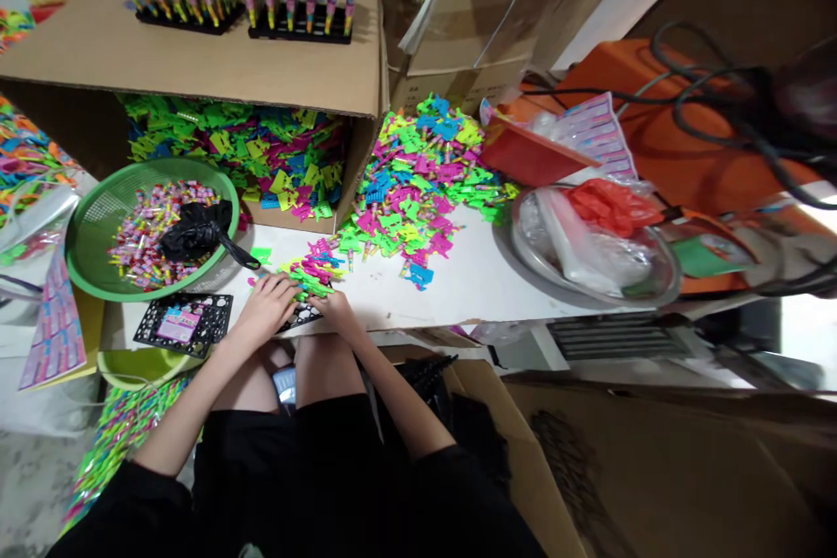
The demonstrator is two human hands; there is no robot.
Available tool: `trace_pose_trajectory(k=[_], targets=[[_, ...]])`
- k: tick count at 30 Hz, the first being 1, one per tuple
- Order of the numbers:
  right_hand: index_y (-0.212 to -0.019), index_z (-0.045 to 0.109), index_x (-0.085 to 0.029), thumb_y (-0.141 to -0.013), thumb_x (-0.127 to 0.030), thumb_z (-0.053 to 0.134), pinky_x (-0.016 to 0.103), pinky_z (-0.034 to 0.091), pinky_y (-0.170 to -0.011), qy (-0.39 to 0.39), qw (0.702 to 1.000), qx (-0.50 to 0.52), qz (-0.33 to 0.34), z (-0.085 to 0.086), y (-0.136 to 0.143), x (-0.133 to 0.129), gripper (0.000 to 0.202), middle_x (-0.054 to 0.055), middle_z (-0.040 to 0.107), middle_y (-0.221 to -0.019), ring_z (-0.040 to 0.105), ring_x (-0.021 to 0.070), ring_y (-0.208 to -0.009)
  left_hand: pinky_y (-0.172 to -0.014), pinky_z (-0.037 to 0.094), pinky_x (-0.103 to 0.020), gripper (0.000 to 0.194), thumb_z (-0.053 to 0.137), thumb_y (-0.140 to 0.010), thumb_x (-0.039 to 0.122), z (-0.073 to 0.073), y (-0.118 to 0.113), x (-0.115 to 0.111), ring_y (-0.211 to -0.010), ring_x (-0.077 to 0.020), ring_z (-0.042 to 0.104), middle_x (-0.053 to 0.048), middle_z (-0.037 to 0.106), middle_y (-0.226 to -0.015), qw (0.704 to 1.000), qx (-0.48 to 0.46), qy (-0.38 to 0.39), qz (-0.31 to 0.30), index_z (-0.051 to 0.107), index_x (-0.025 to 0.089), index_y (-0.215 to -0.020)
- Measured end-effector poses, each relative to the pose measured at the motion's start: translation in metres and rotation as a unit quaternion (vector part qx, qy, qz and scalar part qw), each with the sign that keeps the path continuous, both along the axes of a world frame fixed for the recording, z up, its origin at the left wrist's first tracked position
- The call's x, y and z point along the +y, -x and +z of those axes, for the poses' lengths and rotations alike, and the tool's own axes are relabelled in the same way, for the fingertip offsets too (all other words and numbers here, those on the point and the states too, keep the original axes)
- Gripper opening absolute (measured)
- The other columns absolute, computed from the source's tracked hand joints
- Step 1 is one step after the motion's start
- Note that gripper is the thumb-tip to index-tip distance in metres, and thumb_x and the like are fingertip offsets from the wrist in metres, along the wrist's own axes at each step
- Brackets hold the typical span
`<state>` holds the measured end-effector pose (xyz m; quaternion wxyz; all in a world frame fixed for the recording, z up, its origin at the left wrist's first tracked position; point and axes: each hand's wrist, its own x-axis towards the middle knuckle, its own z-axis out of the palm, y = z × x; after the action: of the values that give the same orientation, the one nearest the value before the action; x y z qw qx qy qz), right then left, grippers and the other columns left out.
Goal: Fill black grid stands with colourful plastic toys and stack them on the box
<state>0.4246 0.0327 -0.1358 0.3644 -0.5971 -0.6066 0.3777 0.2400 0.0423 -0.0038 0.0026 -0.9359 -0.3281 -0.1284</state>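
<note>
At the table's front edge, my left hand (269, 303) curls over a cluster of bright plastic toy pieces (312, 283), green, pink, yellow and blue. My right hand (337, 312) closes on the right end of the same cluster, with its fingertips partly hidden. Beneath both hands lies a black perforated rack (301, 316), mostly covered. Left of my left hand is another black rack (213, 323) with a printed label (179, 324) on it. Beyond my right hand spreads a heap of coloured toys with small candy-like tubes (411, 192).
A green basket (85, 253) holds many small tubes and a black bag (196, 231). Behind it, an open cardboard box (65, 61) contains more plastic pieces, with filled racks (301, 26) on top. To the right stands a metal bowl (670, 283) of plastic bags beside an orange machine (660, 139).
</note>
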Motion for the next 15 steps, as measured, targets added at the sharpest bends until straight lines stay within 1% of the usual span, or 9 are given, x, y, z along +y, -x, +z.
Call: trace_pose_trajectory(k=[3,7,10,13,15], targets=[[-0.083,0.072,-0.019,-0.082,-0.038,0.061,0.028,0.051,-0.069,0.006,1.000,-0.021,0.005,0.003,0.001,0.001,0.022,0.005,0.074,-0.075,0.069,0.0223,-0.075,-0.099,0.038,-0.042,0.028,0.045,-0.093,0.027,-0.001,0.001,-0.001,-0.116,-0.0246,0.050,-0.008,0.064,-0.115,1.000,-0.004,0.002,0.004,0.061,0.017,-0.114],[-0.080,0.072,-0.020,-0.079,-0.035,0.065,0.030,0.051,-0.072,0.021,0.999,-0.020,-0.015,0.009,0.004,0.001,0.016,0.006,0.074,-0.079,0.070,0.0251,-0.079,-0.101,0.037,-0.044,0.030,0.045,-0.093,0.027,-0.003,0.001,-0.003,-0.118,-0.0251,0.049,-0.009,0.063,-0.119,1.000,-0.004,0.021,0.011,0.060,0.019,-0.117],[-0.077,0.072,-0.021,-0.076,-0.036,0.068,0.031,0.050,-0.072,0.040,0.998,-0.031,-0.020,0.015,0.006,0.000,0.016,0.007,0.074,-0.076,0.070,0.0267,-0.078,-0.102,0.036,-0.045,0.032,0.046,-0.092,0.026,-0.003,0.002,-0.002,-0.119,-0.0257,0.048,-0.008,0.062,-0.121,0.999,-0.002,0.037,0.009,0.059,0.019,-0.120],[-0.078,0.072,-0.020,-0.076,-0.036,0.068,0.030,0.050,-0.072,0.048,0.999,-0.017,-0.016,0.022,0.007,-0.001,0.017,0.007,0.074,-0.074,0.069,0.0273,-0.080,-0.103,0.035,-0.044,0.035,0.046,-0.092,0.028,0.004,0.004,-0.003,-0.119,-0.0250,0.049,-0.009,0.061,-0.123,0.999,-0.012,0.049,0.003,0.055,0.019,-0.125],[-0.079,0.072,-0.020,-0.077,-0.036,0.067,0.030,0.050,-0.073,0.041,0.999,0.020,-0.003,0.026,0.008,-0.002,0.017,0.006,0.074,-0.073,0.069,0.0278,-0.083,-0.105,0.034,-0.043,0.037,0.045,-0.093,0.029,0.012,0.008,-0.005,-0.120,-0.0241,0.049,-0.009,0.058,-0.127,0.998,-0.036,0.046,0.011,0.052,0.019,-0.127]])
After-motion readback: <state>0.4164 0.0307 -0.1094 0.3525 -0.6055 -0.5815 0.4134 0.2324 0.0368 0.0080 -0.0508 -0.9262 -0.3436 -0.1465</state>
